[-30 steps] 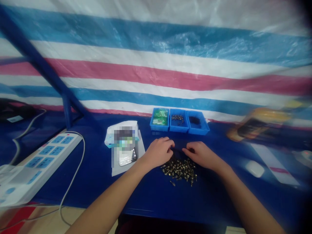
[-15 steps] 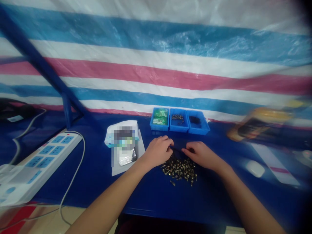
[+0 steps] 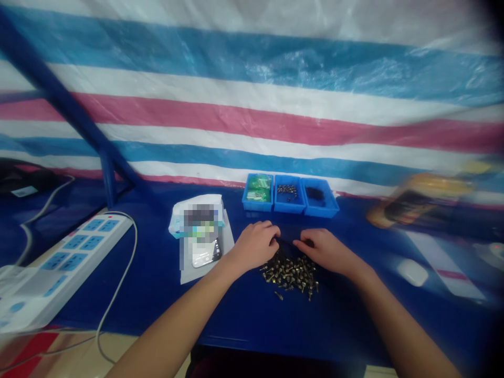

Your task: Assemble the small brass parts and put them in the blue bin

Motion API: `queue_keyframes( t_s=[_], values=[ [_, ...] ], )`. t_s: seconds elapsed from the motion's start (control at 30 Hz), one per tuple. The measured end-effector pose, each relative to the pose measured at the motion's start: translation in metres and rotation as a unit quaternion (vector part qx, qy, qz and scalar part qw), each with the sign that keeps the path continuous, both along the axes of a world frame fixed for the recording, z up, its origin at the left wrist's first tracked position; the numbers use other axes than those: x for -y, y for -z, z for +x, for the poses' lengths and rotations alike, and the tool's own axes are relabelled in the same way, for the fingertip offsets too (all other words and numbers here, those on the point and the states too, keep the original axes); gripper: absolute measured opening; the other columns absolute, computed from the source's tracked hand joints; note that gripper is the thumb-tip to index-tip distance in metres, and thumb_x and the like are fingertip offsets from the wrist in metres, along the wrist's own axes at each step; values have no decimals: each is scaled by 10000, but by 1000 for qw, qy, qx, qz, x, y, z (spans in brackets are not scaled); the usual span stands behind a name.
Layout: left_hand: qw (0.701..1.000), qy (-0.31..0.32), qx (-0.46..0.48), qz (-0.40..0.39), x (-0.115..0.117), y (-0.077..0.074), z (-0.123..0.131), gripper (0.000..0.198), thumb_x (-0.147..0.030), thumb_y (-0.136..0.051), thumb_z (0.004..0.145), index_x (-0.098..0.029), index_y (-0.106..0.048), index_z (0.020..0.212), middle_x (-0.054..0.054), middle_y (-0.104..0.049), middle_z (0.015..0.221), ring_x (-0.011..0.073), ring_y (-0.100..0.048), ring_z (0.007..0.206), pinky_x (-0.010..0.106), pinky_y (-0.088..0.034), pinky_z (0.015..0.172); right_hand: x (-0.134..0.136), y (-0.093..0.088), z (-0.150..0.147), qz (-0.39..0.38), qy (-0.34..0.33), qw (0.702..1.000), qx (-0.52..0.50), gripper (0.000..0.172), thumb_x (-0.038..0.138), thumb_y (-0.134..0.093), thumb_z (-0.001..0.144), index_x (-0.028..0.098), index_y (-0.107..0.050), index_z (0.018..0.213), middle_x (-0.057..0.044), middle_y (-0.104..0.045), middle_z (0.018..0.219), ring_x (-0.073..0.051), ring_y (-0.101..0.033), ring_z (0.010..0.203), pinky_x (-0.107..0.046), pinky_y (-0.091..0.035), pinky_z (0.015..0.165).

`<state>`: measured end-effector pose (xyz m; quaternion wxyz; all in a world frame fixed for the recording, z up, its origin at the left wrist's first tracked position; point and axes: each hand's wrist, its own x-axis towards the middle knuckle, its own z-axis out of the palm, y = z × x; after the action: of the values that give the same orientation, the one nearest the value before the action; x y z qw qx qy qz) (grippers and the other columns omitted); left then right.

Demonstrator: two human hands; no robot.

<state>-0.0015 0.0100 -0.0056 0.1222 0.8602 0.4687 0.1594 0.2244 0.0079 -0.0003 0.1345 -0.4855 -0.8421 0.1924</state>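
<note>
2 bare forearms reach forward and converge, left hand (image 3: 255, 244) and right hand (image 3: 328, 251) palm-down and close together, fingers curled, tips pointing at each other, nearly meeting; actual pinch too small to tell.

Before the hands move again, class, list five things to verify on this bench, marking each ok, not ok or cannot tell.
1. Both hands visible: ok; left hand and right hand sit at the far edge of the screw pile.
2. Screws all together: not ok; one screw lies apart, nearer the camera.
3. Dark piece between the hands gripped: cannot tell; blurred.
4. Three blue bins upright behind the hands: ok.
5. Phone apart from the screws: ok.
</note>
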Motion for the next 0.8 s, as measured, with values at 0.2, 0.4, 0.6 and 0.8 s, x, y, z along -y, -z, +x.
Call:
queue_keyframes(
  t_s=[0.2,0.4,0.6,0.8],
  values=[
    [1000,2,2,1,0,2,-1,189,-176,-476,845,-222,-636,936,19,-626,945,212,-578,906,361,-439,792,0,0,0,1,-3,1000,2,381,393,-501,944,188,-453,627,18,-533,606,-119,-442,563,-268,-241,543],
    [1000,3,1,-1,0,2,-1,201,-166,-478,840,-225,-637,948,21,-627,955,208,-579,906,352,-437,788,0,-1,0,-1,-5,1000,3,374,393,-498,947,188,-468,635,20,-542,614,-117,-451,571,-270,-249,549],
    [1000,2,3,-2,-1,2,0,203,-169,-478,840,-220,-641,949,30,-627,954,209,-580,912,350,-438,801,1,-1,0,2,-2,1000,3,367,383,-511,941,188,-466,633,24,-540,615,-114,-450,569,-268,-250,545],
    [1000,3,3,-5,-1,1,0,214,-166,-474,838,-225,-644,955,28,-628,957,209,-583,912,350,-441,800,1,-1,-1,-1,-1,1000,2,360,383,-508,943,191,-486,640,25,-551,610,-116,-461,566,-268,-259,545]
  ],
)
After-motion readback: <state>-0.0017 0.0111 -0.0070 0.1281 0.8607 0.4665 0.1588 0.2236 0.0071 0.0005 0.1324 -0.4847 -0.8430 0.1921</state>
